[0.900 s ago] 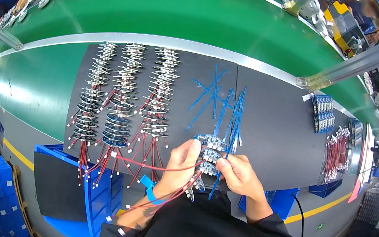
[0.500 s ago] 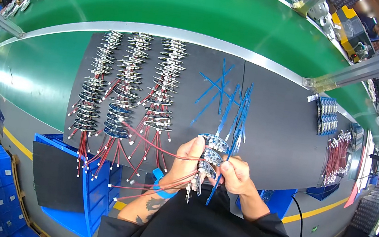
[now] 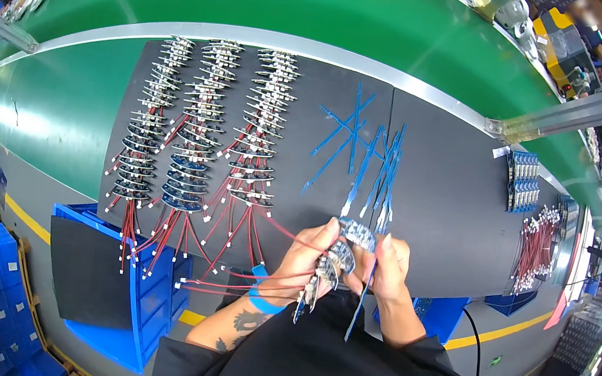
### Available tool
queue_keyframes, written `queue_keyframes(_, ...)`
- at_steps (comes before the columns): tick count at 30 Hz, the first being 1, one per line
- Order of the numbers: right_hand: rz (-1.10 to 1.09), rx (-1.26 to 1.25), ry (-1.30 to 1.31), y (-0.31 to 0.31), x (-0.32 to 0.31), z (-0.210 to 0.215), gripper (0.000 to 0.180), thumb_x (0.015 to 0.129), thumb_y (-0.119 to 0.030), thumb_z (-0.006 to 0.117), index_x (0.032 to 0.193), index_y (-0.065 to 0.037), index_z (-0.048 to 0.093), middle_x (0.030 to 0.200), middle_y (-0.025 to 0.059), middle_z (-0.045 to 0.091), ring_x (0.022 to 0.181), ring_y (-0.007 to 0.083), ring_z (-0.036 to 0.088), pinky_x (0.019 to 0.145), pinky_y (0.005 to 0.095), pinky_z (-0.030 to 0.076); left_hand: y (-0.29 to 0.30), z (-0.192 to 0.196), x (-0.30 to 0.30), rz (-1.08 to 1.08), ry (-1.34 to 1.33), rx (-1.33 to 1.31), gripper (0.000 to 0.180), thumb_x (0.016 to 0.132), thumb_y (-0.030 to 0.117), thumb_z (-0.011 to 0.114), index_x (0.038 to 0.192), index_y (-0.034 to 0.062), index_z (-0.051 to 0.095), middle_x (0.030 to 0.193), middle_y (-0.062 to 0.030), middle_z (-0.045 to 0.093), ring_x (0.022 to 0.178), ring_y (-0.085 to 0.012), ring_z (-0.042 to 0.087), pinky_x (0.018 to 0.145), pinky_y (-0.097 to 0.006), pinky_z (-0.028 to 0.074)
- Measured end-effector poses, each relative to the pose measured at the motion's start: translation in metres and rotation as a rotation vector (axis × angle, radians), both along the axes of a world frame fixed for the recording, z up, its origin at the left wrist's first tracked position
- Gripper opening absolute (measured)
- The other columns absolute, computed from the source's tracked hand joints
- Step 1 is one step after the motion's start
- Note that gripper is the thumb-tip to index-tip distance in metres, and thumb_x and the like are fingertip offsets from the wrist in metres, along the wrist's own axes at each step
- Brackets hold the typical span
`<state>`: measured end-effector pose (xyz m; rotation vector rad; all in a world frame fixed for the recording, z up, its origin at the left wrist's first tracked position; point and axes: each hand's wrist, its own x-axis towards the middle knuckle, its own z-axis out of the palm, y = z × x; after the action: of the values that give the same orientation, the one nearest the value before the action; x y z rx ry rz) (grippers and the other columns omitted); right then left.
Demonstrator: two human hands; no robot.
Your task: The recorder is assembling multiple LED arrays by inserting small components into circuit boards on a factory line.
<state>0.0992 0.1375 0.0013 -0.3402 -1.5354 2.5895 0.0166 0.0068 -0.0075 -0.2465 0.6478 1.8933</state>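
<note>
My left hand is closed round a fanned bunch of small curved circuit boards, from which red wires with white plugs trail off to the left. Close beside it, my right hand pinches a thin blue strip that hangs down in front of my shirt. The right fingertips lie against the uppermost board; whether strip and board are joined there I cannot tell. More blue strips lie scattered on the dark mat beyond my hands.
Three long rows of wired circuit boards stand on the mat at left. To the right are blue board panels and a bundle of red wires. Blue bins sit below the front edge; a green conveyor runs behind.
Both hands have shifted a little right with the boards. My right hand has turned more upright, and the strip in it now hangs lower and farther right.
</note>
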Motion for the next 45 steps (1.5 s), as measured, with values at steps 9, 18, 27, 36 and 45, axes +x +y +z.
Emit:
queue_keyframes(9,-0.476,1.552,-0.339,0.088,-0.027,-0.001,0.024,0.081,-0.023,0.071,0.087,0.000,0.067,0.074,0.0062,0.062,0.062,0.0147,0.055,0.054,0.0279,0.043,0.014,-0.026,-0.023,0.200,0.996,-0.429,0.028,0.099,0.022,0.048,0.089,-0.0017,0.058,0.058,-0.0070,0.059,0.044,-0.0154,0.056,0.043,-0.030,0.044)
queue_keyframes(18,0.367,0.718,-0.119,0.056,-0.060,0.026,0.049,0.077,0.000,0.073,0.122,0.000,0.054,0.095,0.0081,0.067,0.083,0.0120,0.063,0.070,0.0259,0.051,0.024,-0.035,-0.034,0.181,1.192,-0.412,0.017,0.089,0.013,0.062,0.078,0.0009,0.058,0.058,-0.0111,0.061,0.050,-0.0236,0.063,0.044,-0.031,0.044)
queue_keyframes(27,-0.079,0.554,-0.175,0.056,-0.039,0.021,0.035,0.072,0.007,0.075,0.102,0.004,0.058,0.091,0.0109,0.067,0.082,0.0132,0.066,0.072,0.0241,0.054,0.025,-0.038,-0.041,0.411,1.403,-0.465,0.017,0.073,0.015,0.077,0.079,0.0032,0.066,0.053,-0.0037,0.055,0.044,-0.0144,0.053,0.044,-0.027,0.041)
queue_keyframes(36,-0.259,0.356,-0.149,0.058,0.001,0.011,0.032,0.071,0.008,0.075,0.098,0.003,0.058,0.084,0.0078,0.064,0.073,0.0111,0.062,0.065,0.0217,0.050,-0.004,-0.031,-0.029,0.272,1.503,-0.488,0.028,0.071,0.022,0.077,0.064,0.0012,0.060,0.066,-0.0063,0.054,0.064,-0.0187,0.053,0.057,-0.030,0.040)
queue_keyframes(45,-0.224,0.392,-0.147,0.049,0.011,0.008,0.033,0.071,0.007,0.075,0.098,0.003,0.058,0.085,0.0085,0.064,0.076,0.0116,0.063,0.066,0.0232,0.051,-0.009,-0.021,-0.031,0.303,1.729,-0.496,0.021,0.060,0.012,0.078,0.061,0.0028,0.059,0.090,-0.0090,0.058,0.088,-0.0285,0.053,0.074,-0.039,0.042)
